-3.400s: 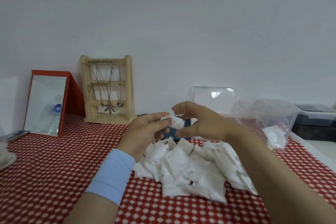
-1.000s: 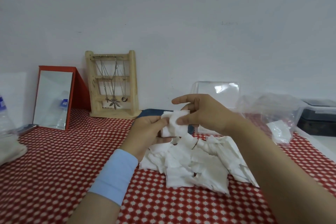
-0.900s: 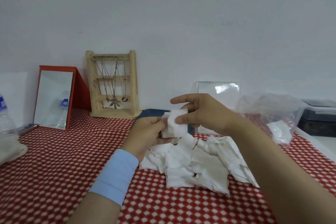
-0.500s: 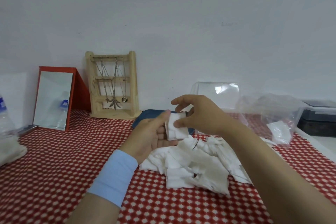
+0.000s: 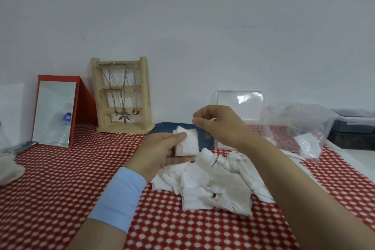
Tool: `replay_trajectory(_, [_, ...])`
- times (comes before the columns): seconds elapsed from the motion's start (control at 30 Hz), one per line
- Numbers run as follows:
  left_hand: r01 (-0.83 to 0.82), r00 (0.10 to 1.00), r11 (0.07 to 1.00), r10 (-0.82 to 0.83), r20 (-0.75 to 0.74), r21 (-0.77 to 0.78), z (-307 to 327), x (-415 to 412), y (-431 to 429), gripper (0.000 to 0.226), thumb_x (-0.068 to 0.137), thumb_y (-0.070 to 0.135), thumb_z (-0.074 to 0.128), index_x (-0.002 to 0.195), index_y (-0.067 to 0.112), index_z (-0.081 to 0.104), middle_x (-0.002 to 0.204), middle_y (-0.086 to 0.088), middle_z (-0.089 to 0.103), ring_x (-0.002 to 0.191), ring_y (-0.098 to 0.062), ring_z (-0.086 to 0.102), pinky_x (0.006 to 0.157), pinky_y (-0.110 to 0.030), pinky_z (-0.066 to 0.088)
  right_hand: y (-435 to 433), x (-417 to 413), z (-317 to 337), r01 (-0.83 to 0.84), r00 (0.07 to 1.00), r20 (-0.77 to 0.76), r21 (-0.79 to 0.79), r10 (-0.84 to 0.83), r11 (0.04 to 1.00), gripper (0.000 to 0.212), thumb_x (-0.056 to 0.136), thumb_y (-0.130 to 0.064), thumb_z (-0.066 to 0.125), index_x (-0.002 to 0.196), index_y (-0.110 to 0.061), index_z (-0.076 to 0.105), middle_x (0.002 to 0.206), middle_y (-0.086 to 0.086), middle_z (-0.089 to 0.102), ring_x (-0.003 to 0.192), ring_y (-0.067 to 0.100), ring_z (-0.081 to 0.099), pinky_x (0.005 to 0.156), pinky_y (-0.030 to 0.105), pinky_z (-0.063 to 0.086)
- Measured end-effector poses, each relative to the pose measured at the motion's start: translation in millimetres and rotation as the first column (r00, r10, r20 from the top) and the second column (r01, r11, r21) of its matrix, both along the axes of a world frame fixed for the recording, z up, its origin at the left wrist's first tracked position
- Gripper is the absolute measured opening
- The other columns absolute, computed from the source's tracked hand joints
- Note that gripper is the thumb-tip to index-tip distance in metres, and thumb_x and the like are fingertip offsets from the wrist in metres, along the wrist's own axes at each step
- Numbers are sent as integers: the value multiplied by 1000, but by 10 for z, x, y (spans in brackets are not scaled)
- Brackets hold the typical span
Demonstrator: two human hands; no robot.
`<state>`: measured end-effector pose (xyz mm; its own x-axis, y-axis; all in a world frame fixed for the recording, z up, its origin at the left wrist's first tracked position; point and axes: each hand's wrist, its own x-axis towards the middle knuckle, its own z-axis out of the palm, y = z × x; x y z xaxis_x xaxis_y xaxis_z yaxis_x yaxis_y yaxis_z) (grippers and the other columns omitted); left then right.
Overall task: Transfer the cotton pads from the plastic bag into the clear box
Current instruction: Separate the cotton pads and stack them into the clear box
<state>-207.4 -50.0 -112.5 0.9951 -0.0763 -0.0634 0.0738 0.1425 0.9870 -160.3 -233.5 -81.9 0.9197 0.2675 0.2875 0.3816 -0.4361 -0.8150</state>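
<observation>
My left hand (image 5: 160, 151) holds a small stack of white square cotton pads (image 5: 187, 142) between thumb and fingers, above the table's middle. Just right of the stack hovers my right hand (image 5: 221, 126), fingers curled with fingertips pinched; it holds nothing that I can see. A loose heap of cotton pads (image 5: 215, 184) lies on the red dotted cloth under both hands. The clear box (image 5: 238, 105) stands behind my right hand, its lid raised against the wall. At the right sits the crumpled clear plastic bag (image 5: 298, 124) with a few pads inside.
A wooden jewellery stand (image 5: 121, 95) and a red-framed mirror (image 5: 54, 111) stand at the back left. A dark blue tray (image 5: 206, 140) lies behind my hands. A lidded dark container (image 5: 354, 126) sits at the far right, a plastic bottle (image 5: 4, 142) at the left edge.
My right hand has let go of the pad it pressed onto the stack and lifted slightly up and right. The stack stays in my left hand.
</observation>
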Motion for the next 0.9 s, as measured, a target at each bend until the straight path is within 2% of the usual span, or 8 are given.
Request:
replay_trajectory(0.1, [26,1000,999,-26,4,-25,17,-18,-6,23,98,15,62,108,-4,71,99,-19,78,84,-28,78,61,-25,60,-52,-19,40,-54,993,-105,-14,52,998,25,85,-39,78,104,-24,72,87,-2,76,64,8,68,58,21,47])
replay_trajectory(0.23, [75,996,997,-76,40,29,1,-30,-12,19,98,12,61,108,-1,71,100,-17,78,87,-26,78,64,-22,60,-25,-1,-1,-100,985,-135,36,104,994,32,82,-19,84,111,-19,70,80,7,75,60,11,65,58,26,49])
replay_trajectory(0.4, [46,999,997,-48,27,56,6,-12,56,18,93,3,66,109,0,71,99,-17,78,88,-27,78,62,-21,60,-11,51,-48,-31,998,-52,-17,30,999,29,86,-24,79,112,-23,67,83,7,76,61,12,65,67,34,58])
replay_trajectory(0.5, [-36,999,998,36,-1,54,-15,32,96,19,95,6,66,112,0,70,100,-17,78,90,-29,77,65,-25,63,-25,72,-60,52,995,85,-72,-46,996,7,90,-28,71,94,-23,68,84,-3,72,70,12,65,66,27,56])
replay_trajectory(0.6, [-149,989,988,149,-10,-27,-39,91,114,18,97,9,64,109,-3,69,99,-21,77,84,-29,78,69,-32,65,-66,81,-92,14,1000,-3,-388,-17,921,11,83,-31,72,79,-21,72,76,-6,70,71,15,65,67,31,58])
replay_trajectory(0.7, [-186,982,981,186,-9,-58,-65,123,124,20,96,15,66,106,-2,70,102,-23,75,86,-29,77,69,-35,64,-33,67,-242,-121,982,-187,-691,-14,712,40,77,-50,78,95,-14,79,96,0,76,90,19,71,86,35,59])
replay_trajectory(0.83, [-191,981,979,192,9,-65,-79,123,113,18,96,16,67,103,0,71,91,-17,77,84,-26,76,69,-34,63,-47,82,-270,-149,982,-176,-532,63,833,14,84,-30,80,95,-21,81,88,-14,72,82,7,66,76,22,55])
replay_trajectory(0.9, [-219,975,975,221,40,-49,-77,125,126,16,96,18,67,98,3,72,94,-19,77,90,-30,76,70,-34,64,-97,87,-187,-139,982,-173,-429,69,893,3,84,-28,80,83,-26,78,83,-7,74,73,7,65,69,22,54])
